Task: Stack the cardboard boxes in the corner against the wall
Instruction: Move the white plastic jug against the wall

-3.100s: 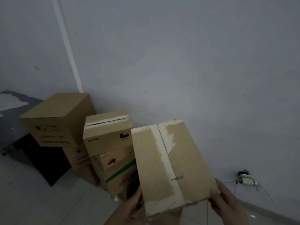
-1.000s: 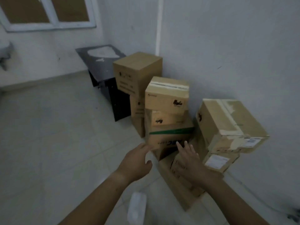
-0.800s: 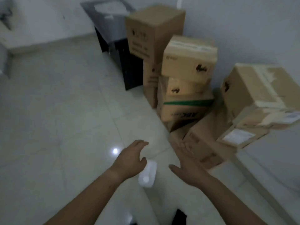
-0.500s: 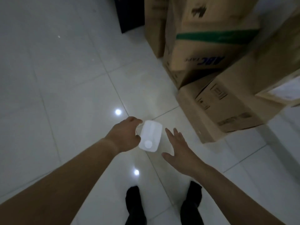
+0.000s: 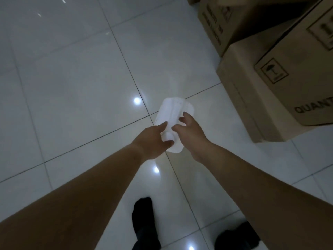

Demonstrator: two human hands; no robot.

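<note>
The tiled floor fills the head view from 7 to 12 o'clock. The left hand reaches in from 8 o'clock, with its thumb and forefinger curled on either side of the cap end of a white container. The container lies on the floor just past centre. The right hand enters from 4 o'clock and sits close beside the left, its spread fingers resting on the container body. Two dark feet stand at 6 o'clock. The cardboard boxes stand at 2 o'clock, on the floor, touching each other and apart from both hands.
</note>
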